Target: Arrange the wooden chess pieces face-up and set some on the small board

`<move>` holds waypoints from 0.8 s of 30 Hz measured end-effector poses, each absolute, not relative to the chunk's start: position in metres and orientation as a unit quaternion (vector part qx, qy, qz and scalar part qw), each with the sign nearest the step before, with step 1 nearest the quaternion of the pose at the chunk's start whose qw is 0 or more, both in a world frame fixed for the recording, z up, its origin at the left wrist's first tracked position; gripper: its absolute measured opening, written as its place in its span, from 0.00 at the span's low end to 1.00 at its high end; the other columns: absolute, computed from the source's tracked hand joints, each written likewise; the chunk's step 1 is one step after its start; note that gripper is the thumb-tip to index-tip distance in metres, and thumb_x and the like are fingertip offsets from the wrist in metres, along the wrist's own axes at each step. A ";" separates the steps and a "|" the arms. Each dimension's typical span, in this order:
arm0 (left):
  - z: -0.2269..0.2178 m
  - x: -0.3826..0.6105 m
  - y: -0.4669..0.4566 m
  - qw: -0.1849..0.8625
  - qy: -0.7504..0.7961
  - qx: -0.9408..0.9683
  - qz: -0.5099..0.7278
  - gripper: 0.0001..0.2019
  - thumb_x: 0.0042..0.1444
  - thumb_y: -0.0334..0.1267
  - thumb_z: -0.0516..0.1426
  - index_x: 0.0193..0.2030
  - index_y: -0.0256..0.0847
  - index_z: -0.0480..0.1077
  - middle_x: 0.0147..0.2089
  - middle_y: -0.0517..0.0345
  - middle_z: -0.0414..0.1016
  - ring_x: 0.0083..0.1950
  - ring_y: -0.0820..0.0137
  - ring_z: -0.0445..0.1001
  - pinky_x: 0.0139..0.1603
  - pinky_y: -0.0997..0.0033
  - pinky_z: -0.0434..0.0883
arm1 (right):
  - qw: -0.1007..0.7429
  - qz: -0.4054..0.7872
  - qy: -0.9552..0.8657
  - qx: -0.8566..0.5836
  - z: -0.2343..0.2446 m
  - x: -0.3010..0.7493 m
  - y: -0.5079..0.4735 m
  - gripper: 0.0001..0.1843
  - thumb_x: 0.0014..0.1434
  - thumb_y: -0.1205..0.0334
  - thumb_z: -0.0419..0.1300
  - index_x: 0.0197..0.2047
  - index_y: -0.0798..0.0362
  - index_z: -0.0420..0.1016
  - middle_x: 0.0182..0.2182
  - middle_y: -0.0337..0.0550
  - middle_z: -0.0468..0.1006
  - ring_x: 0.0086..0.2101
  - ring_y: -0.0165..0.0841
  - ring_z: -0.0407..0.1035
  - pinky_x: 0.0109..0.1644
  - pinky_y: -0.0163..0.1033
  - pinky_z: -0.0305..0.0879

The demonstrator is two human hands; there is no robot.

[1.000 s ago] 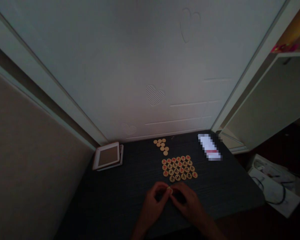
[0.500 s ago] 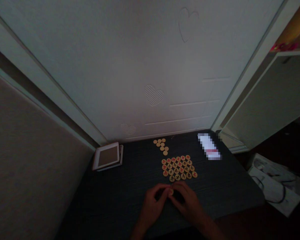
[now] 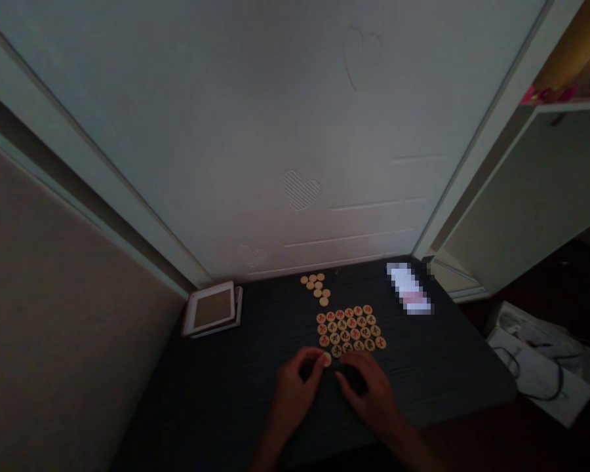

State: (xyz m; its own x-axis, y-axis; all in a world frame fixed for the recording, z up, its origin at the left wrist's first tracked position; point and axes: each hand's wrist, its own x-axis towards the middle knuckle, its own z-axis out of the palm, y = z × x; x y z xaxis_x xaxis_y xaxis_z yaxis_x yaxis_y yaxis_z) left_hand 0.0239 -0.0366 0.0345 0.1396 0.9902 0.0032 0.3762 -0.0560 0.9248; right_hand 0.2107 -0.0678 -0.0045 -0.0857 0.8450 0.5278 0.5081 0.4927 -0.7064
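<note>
Several round wooden game pieces with red or dark marks lie face up in a tight block [image 3: 349, 330] on the dark table [image 3: 437, 367]. A smaller cluster of plain-faced pieces [image 3: 316, 287] lies behind it near the wall. My left hand [image 3: 295, 387] pinches one piece [image 3: 327, 359] at the block's near left corner, fingers curled. My right hand [image 3: 368, 390] rests beside it just in front of the block, fingers bent down on the table; I cannot make out anything in it.
A shallow white-rimmed box [image 3: 211, 308] with a brown inside sits at the table's back left corner. A white packet [image 3: 408, 288] lies at the back right. The wall rises directly behind the table. A white bag [image 3: 541, 360] lies on the floor to the right.
Both hands have moved forward toward the block of pieces, and the piece in my left fingers now sits at the block's near left corner.
</note>
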 end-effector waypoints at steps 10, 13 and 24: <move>0.022 0.023 -0.034 0.203 0.587 0.729 0.288 0.08 0.67 0.41 0.57 0.43 0.47 0.78 0.41 0.57 0.84 0.43 0.60 0.81 0.47 0.60 0.75 | 0.495 0.177 -0.702 -0.480 0.001 0.211 -0.068 0.10 0.68 0.68 0.58 0.49 0.48 0.75 0.42 0.46 0.80 0.44 0.39 0.77 0.49 0.45 0.77; 0.022 0.024 -0.034 0.156 0.579 0.751 0.276 0.07 0.68 0.40 0.56 0.44 0.48 0.77 0.41 0.57 0.82 0.44 0.61 0.81 0.47 0.61 0.76 | 0.498 0.177 -0.700 -0.480 0.001 0.212 -0.068 0.10 0.68 0.68 0.57 0.49 0.48 0.75 0.43 0.46 0.80 0.44 0.38 0.77 0.49 0.45 0.77; 0.021 0.019 -0.042 0.108 0.523 0.807 0.252 0.09 0.67 0.34 0.56 0.50 0.48 0.74 0.48 0.57 0.82 0.50 0.59 0.81 0.53 0.55 0.76 | 0.417 0.097 -0.764 -0.483 -0.006 0.211 -0.068 0.15 0.66 0.71 0.59 0.54 0.47 0.73 0.50 0.46 0.81 0.54 0.45 0.71 0.59 0.56 0.69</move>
